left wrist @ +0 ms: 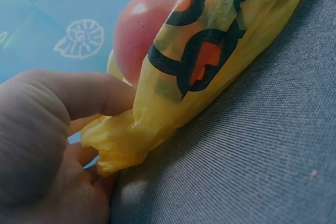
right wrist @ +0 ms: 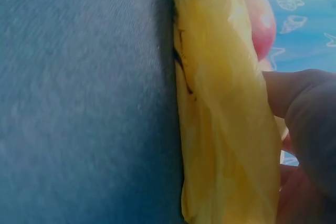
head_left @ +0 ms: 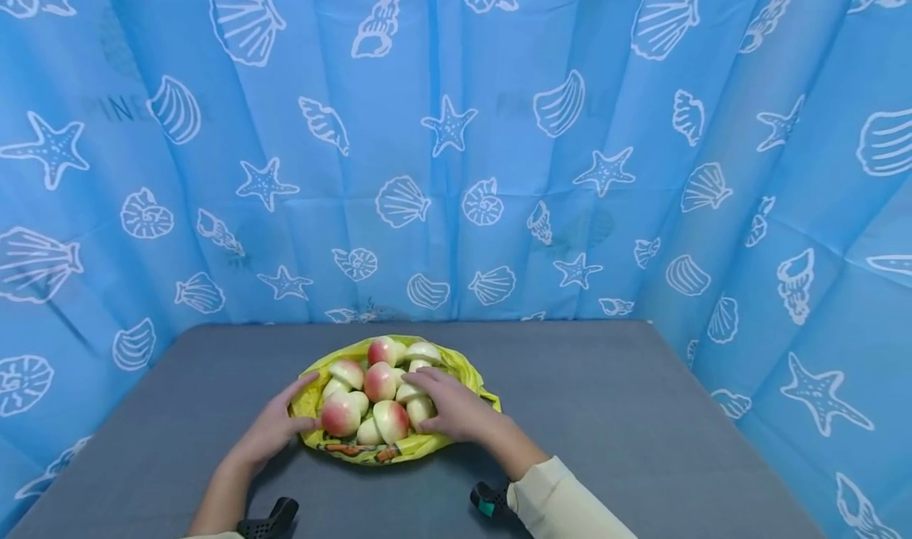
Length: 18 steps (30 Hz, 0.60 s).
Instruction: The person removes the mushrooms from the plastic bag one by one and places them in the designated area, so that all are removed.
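A yellow plastic bag [head_left: 317, 365], its rim folded open, lies on the grey table and holds several mushrooms [head_left: 380, 382] with pale stems and pink-blushed caps. At the bag's left side rests my left hand [head_left: 271, 427], thumb and fingers spread apart around the edge. The left wrist view shows that thumb [left wrist: 100, 95] against the bag, above a crumpled yellow corner [left wrist: 118, 148]. My right hand [head_left: 459, 408] reaches over the right rim, thumb and fingers around a pale mushroom [head_left: 419, 411]. In the right wrist view, the bag's wall [right wrist: 226, 103] hides most of the fingers.
A grey cloth covers the table [head_left: 606, 428]. Behind it and along both sides hangs a blue curtain [head_left: 442, 222] printed with white shells and starfish. Black devices [head_left: 269, 519] sit at both wrists.
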Each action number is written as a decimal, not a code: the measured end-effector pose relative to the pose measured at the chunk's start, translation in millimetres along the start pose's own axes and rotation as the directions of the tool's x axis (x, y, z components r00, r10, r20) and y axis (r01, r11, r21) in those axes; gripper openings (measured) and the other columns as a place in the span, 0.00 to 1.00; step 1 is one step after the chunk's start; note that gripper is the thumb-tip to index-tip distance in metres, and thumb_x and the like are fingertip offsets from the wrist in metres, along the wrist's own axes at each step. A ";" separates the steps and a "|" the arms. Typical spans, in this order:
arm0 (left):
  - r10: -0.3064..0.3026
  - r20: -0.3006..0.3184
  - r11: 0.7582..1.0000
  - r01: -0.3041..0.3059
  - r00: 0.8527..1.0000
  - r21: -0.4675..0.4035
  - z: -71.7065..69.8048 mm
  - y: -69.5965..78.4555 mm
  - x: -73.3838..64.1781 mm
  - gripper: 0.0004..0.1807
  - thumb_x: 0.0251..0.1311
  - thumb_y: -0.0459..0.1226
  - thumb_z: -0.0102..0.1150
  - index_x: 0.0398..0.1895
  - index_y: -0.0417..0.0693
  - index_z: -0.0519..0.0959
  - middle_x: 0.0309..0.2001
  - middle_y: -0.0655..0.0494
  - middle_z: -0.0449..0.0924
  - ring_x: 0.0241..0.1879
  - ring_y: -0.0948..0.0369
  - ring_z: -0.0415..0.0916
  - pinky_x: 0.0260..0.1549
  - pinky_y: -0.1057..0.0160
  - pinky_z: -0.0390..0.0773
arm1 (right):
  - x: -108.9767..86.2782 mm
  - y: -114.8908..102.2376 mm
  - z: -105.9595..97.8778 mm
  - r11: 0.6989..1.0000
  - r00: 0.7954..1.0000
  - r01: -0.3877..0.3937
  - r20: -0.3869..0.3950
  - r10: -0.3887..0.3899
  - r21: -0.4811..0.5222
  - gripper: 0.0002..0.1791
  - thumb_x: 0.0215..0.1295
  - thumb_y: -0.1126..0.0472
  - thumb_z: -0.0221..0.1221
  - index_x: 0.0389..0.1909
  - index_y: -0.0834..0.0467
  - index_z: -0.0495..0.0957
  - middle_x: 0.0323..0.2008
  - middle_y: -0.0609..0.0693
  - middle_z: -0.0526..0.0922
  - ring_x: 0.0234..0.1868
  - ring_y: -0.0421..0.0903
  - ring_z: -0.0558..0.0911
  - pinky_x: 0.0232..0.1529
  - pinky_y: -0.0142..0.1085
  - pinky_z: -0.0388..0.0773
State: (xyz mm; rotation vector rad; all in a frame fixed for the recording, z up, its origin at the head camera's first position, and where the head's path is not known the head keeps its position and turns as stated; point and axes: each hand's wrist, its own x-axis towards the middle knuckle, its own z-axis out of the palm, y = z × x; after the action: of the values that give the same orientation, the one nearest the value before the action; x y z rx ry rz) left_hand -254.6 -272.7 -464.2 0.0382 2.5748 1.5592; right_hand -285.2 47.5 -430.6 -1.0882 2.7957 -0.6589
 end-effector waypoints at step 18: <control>-0.006 0.002 1.000 0.006 1.000 0.011 2.9 4.1 -1.4 0.46 0.52 0.32 0.62 0.76 0.46 0.53 0.73 0.32 0.44 0.68 0.37 0.47 0.61 0.32 0.53 | -12.8 9.5 -17.0 0.995 0.987 0.095 -0.129 -0.096 -0.011 0.41 0.55 0.53 0.69 0.70 0.52 0.65 0.66 0.52 0.68 0.64 0.50 0.69 0.58 0.47 0.71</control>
State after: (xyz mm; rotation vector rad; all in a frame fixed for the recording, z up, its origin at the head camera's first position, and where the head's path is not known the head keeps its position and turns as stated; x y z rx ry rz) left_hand -253.0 -268.3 -461.8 0.0323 2.5798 1.5421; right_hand -285.3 68.4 -420.3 -1.2296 2.8688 -0.7583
